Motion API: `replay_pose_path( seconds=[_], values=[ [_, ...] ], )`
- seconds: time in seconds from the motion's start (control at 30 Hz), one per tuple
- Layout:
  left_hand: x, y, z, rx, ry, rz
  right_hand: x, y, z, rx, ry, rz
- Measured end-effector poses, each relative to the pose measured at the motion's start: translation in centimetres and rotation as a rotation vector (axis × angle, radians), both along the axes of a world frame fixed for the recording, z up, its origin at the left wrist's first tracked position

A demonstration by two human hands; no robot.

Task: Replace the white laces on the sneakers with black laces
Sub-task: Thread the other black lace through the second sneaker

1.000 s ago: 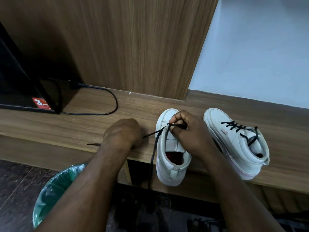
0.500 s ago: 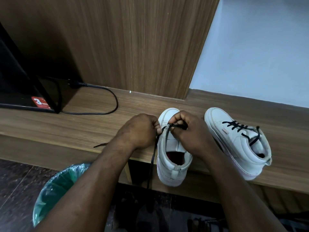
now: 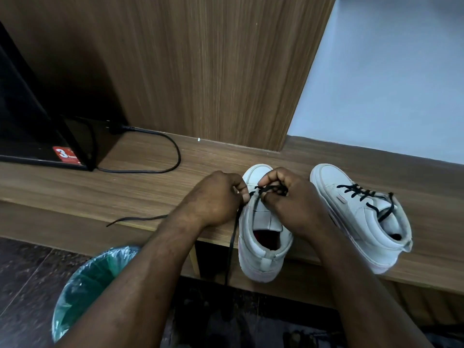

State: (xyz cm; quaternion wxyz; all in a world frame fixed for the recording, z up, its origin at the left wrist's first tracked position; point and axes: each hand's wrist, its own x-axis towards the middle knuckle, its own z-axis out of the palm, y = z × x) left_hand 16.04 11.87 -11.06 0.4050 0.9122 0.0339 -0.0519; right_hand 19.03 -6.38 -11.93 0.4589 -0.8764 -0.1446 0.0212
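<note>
At the far left a black appliance (image 3: 27,116) with a red sticker (image 3: 65,154) stands on the long wooden shelf (image 3: 120,189). A black cable (image 3: 165,146) loops out from behind it across the wood. Below the shelf's front edge, on the dark floor, sits a bin lined with a green bag (image 3: 93,280).

One loose end of the black lace (image 3: 232,243) trails flat along the shelf edge and comes out from under the left wrist. Another strand hangs straight down over the edge, beside the shoe. The left hand (image 3: 216,197) is clenched, its fingers curled in against the lace at the left side of the first sneaker (image 3: 261,259). How much lace it grips is hidden by the knuckles.

That sneaker stands toe away from the person, its heel at the shelf's front edge. Its tongue is bare below the single run of black lace near the toe. The right hand (image 3: 296,207) is pressed against its right side, thumb and fingers pinching the lace where it crosses the top of the tongue.

Just to the right, the second sneaker (image 3: 351,222) tilts outward on the shelf, apart from the first. Its own black lacing (image 3: 359,193) is threaded in crosses up the front, with the ends falling into the opening. Behind everything rises a wood-grain panel (image 3: 200,71), and a pale wall (image 3: 391,84) is to its right.
</note>
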Motion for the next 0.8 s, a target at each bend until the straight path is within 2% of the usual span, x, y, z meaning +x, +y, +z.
replay_pose_path(
  seconds=[0.2,0.23,0.33,0.4,0.47,0.63,0.7,0.8],
  values=[
    [0.5,0.0,-0.6,-0.024,0.049,0.031,0.1,0.1,-0.1,0.006,0.008,-0.012],
    [0.5,0.2,-0.7,0.029,0.07,0.024,0.1,0.1,-0.1,0.005,0.013,-0.013],
    [0.6,1.3,-0.9,0.478,0.215,-0.06,0.1,0.0,-0.2,-0.006,0.032,-0.023],
    [0.4,1.8,-1.1,0.594,0.307,-0.105,0.1,-0.1,-0.2,-0.024,0.035,-0.028],
    [0.2,2.2,-1.1,0.503,0.289,-0.108,0.1,0.0,-0.1,-0.025,0.029,-0.032],
    [0.0,1.7,-1.1,-0.098,0.072,0.082,0.2,0.3,0.0,0.018,0.038,-0.029],
    [-0.1,0.8,-0.9,-0.177,0.03,0.074,0.2,0.3,-0.2,0.068,0.074,-0.04],
    [0.1,-0.3,-0.8,-0.131,0.017,0.044,0.3,0.0,-0.2,0.178,0.147,-0.049]
  ],
)
